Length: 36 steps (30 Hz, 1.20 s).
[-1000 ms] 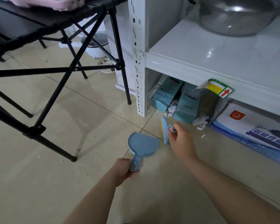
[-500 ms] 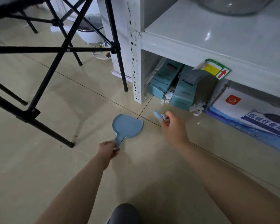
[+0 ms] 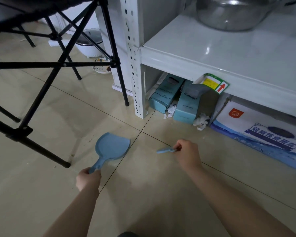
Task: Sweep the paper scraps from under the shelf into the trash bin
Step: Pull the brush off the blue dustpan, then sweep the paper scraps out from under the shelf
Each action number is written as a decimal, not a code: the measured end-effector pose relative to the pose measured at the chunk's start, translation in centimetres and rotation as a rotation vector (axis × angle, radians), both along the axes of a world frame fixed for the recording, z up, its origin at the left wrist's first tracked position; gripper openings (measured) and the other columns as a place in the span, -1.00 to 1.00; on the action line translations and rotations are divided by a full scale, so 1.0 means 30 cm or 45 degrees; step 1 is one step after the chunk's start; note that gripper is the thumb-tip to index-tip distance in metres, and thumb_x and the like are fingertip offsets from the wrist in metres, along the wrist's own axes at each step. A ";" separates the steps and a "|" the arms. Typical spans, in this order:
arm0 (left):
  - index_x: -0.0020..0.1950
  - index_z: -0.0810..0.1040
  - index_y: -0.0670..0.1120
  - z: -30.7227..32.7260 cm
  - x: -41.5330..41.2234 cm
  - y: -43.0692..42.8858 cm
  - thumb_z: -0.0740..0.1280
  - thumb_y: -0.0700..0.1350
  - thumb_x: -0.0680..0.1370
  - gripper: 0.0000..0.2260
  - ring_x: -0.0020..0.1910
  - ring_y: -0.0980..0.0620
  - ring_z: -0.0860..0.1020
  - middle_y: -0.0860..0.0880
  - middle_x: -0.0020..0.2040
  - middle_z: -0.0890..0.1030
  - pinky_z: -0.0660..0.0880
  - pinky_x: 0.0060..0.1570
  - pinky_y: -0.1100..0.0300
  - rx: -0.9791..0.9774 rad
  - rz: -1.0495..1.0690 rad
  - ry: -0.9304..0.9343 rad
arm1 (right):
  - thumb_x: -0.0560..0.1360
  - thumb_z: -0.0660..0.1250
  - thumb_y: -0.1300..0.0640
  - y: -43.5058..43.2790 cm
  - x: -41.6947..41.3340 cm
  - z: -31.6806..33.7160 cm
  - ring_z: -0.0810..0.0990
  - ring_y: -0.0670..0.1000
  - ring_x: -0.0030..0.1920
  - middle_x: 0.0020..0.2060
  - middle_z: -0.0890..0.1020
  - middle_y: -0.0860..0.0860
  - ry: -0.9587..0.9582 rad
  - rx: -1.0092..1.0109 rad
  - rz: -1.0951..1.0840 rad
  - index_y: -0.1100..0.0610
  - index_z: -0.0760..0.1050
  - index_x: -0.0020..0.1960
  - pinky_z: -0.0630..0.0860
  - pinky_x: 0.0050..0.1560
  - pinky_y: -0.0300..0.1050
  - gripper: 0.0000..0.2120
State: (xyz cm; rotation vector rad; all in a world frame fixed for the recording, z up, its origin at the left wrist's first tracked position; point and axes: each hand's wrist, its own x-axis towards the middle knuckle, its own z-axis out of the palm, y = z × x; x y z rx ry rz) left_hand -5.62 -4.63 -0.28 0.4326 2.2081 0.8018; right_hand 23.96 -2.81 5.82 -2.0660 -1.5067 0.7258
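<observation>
My left hand [image 3: 88, 179] is closed round the handle of the flat light-blue plastic dustpan [image 3: 111, 146]. The pan rests on the beige tiled floor [image 3: 41, 194], long axis running from my hand up and right, open lip toward the shelf. My right hand [image 3: 188, 154] pinches the small light-blue hand brush [image 3: 165, 150] by its handle; the brush lies near level, long axis left-right, tip pointing left at the pan, bristles not clear.

Farther out, crumpled white paper scraps: one clump [image 3: 171, 110] between two teal cardboard boxes [image 3: 186, 106], another [image 3: 201, 120] just right of them, all at the edge under the white metal shelf [image 3: 212, 53].

Next, I reckon: slide the pan lip close below the scraps, flat to the tile, turn bristles down, reach behind each clump, drag short strokes toward the pan. No trash bin identified for certain.
</observation>
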 end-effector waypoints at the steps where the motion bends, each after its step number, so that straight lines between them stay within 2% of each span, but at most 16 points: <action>1: 0.27 0.52 -0.22 -0.007 0.006 0.001 0.34 -0.31 0.50 -0.68 -0.08 -0.16 0.60 -0.21 -0.05 0.64 0.50 -0.10 0.06 -0.010 0.013 -0.026 | 0.34 0.43 0.37 -0.002 0.003 0.001 0.59 -0.01 -0.32 -0.27 0.69 0.14 -0.010 -0.013 -0.020 0.25 0.60 -0.23 0.52 -0.30 -0.21 -0.94; 5: 0.33 0.46 -0.23 -0.022 0.046 0.014 0.37 -0.23 0.51 -0.61 0.06 -0.25 0.59 -0.27 0.07 0.62 0.55 0.05 -0.06 -0.076 -0.097 0.002 | 0.32 0.42 0.34 0.002 0.015 0.009 0.54 0.00 -0.34 -0.29 0.68 0.13 0.034 -0.038 -0.157 0.26 0.60 -0.24 0.39 -0.43 -0.28 -0.97; 8: 0.35 0.41 -0.26 -0.016 0.063 0.022 0.33 -0.28 0.50 -0.59 0.10 -0.31 0.55 -0.32 0.11 0.57 0.53 0.06 -0.07 -0.143 -0.136 0.020 | 0.31 0.42 0.30 0.009 0.029 0.015 0.51 -0.02 -0.35 -0.31 0.66 0.11 0.062 -0.078 -0.233 0.26 0.61 -0.22 0.37 -0.38 -0.25 -0.95; 10: 0.37 0.36 -0.27 -0.006 0.074 0.023 0.30 -0.28 0.50 -0.57 0.13 -0.33 0.51 -0.33 0.16 0.51 0.51 0.06 -0.09 -0.207 -0.169 0.053 | 0.30 0.44 0.28 0.003 0.045 0.014 0.48 -0.06 -0.39 -0.36 0.61 0.07 0.056 -0.086 -0.218 0.26 0.60 -0.23 0.33 -0.48 -0.40 -0.93; 12: 0.38 0.30 -0.28 0.006 0.098 0.014 0.28 -0.27 0.50 -0.55 0.20 -0.32 0.41 -0.31 0.27 0.39 0.44 0.15 -0.14 -0.261 -0.213 0.181 | 0.30 0.48 0.26 -0.007 0.063 0.013 0.46 -0.07 -0.42 -0.42 0.56 0.01 0.034 -0.048 -0.188 0.26 0.57 -0.29 0.37 -0.49 -0.46 -0.90; 14: 0.40 0.26 -0.24 0.021 0.145 -0.007 0.28 -0.28 0.48 -0.51 0.26 -0.30 0.31 -0.28 0.35 0.29 0.33 0.25 -0.16 -0.225 -0.320 0.416 | 0.35 0.48 0.22 -0.015 0.079 0.018 0.41 -0.11 -0.48 -0.50 0.48 -0.06 -0.007 0.011 -0.189 0.19 0.46 -0.39 0.36 -0.47 -0.47 -0.77; 16: 0.36 0.31 -0.20 0.027 0.199 -0.027 0.31 -0.28 0.42 -0.50 0.26 -0.25 0.30 -0.24 0.33 0.34 0.30 0.25 -0.15 -0.097 -0.514 0.663 | 0.45 0.41 0.18 -0.020 0.095 0.020 0.36 -0.17 -0.50 -0.51 0.41 -0.11 -0.084 0.030 -0.219 0.10 0.31 -0.43 0.29 -0.55 -0.39 -0.64; 17: 0.32 0.35 -0.17 0.023 0.224 -0.035 0.31 -0.27 0.41 -0.52 0.24 -0.23 0.33 -0.20 0.29 0.39 0.30 0.24 -0.12 -0.032 -0.654 0.726 | 0.49 0.37 0.15 -0.023 0.103 0.019 0.38 -0.13 -0.47 -0.48 0.44 -0.08 -0.156 0.009 -0.231 0.07 0.26 -0.42 0.23 -0.55 -0.37 -0.61; 18: 0.29 0.39 -0.14 0.015 0.249 -0.041 0.31 -0.26 0.42 -0.57 0.22 -0.19 0.38 -0.16 0.25 0.43 0.33 0.22 -0.08 0.021 -0.812 0.737 | 0.52 0.32 0.13 -0.026 0.111 0.019 0.45 -0.06 -0.41 -0.41 0.51 -0.01 -0.234 -0.025 -0.235 0.07 0.26 -0.39 0.23 -0.48 -0.35 -0.64; 20: 0.23 0.46 -0.10 0.003 0.301 -0.049 0.28 -0.23 0.47 -0.68 0.15 -0.10 0.47 -0.08 0.20 0.49 0.43 0.16 0.01 0.079 -1.071 0.628 | 0.57 0.24 0.11 -0.029 0.128 0.022 0.58 0.07 -0.22 -0.22 0.63 0.10 -0.352 -0.072 -0.227 0.12 0.40 -0.25 0.34 -0.32 -0.19 -0.77; 22: 0.20 0.49 -0.07 0.000 0.352 -0.059 0.25 -0.20 0.51 -0.73 0.12 -0.03 0.51 -0.03 0.18 0.50 0.46 0.16 0.08 0.075 -1.254 0.532 | 0.60 0.18 0.10 -0.029 0.143 0.029 0.63 0.11 -0.10 -0.12 0.66 0.14 -0.430 -0.120 -0.224 0.20 0.52 -0.10 0.39 -0.26 -0.15 -0.77; 24: 0.24 0.46 -0.03 0.002 0.401 -0.067 0.22 -0.16 0.53 -0.72 0.17 0.03 0.47 0.02 0.20 0.47 0.40 0.21 0.16 0.046 -1.395 0.535 | 0.61 0.16 0.10 -0.020 0.159 0.030 0.64 0.12 -0.05 -0.08 0.66 0.15 -0.442 -0.105 -0.228 0.23 0.55 -0.02 0.46 -0.21 -0.11 -0.74; 27: 0.31 0.39 0.01 -0.007 0.451 -0.055 0.19 -0.13 0.53 -0.66 0.23 0.03 0.42 0.04 0.27 0.42 0.36 0.25 0.17 0.000 -1.547 0.515 | 0.59 0.19 0.13 0.014 0.174 0.031 0.65 0.11 -0.16 -0.20 0.67 0.14 -0.369 0.068 -0.243 0.21 0.56 -0.08 0.40 -0.31 -0.14 -0.78; 30: 0.40 0.31 0.04 -0.010 0.472 -0.016 0.20 -0.09 0.54 -0.58 0.32 0.05 0.36 0.06 0.35 0.35 0.33 0.29 0.18 0.002 -1.672 0.571 | 0.55 0.25 0.19 0.081 0.167 0.029 0.66 0.03 -0.31 -0.32 0.67 0.11 -0.155 0.236 -0.262 0.21 0.55 -0.19 0.59 -0.31 -0.05 -0.81; 33: 0.46 0.24 0.05 -0.009 0.476 0.010 0.20 -0.09 0.54 -0.52 0.38 0.07 0.31 0.08 0.43 0.28 0.29 0.33 0.19 0.034 -1.716 0.576 | 0.53 0.28 0.19 0.162 0.146 0.041 0.67 0.04 -0.31 -0.33 0.67 0.12 0.003 0.306 -0.288 0.25 0.55 -0.19 0.65 -0.27 0.11 -0.82; 36: 0.49 0.19 0.07 -0.028 0.454 0.039 0.20 -0.09 0.54 -0.48 0.43 0.10 0.25 0.11 0.51 0.19 0.24 0.37 0.20 0.077 -1.753 0.589 | 0.51 0.28 0.17 0.251 0.130 0.062 0.68 0.10 -0.31 -0.33 0.68 0.14 0.003 0.396 -0.265 0.26 0.58 -0.15 0.63 -0.28 0.15 -0.81</action>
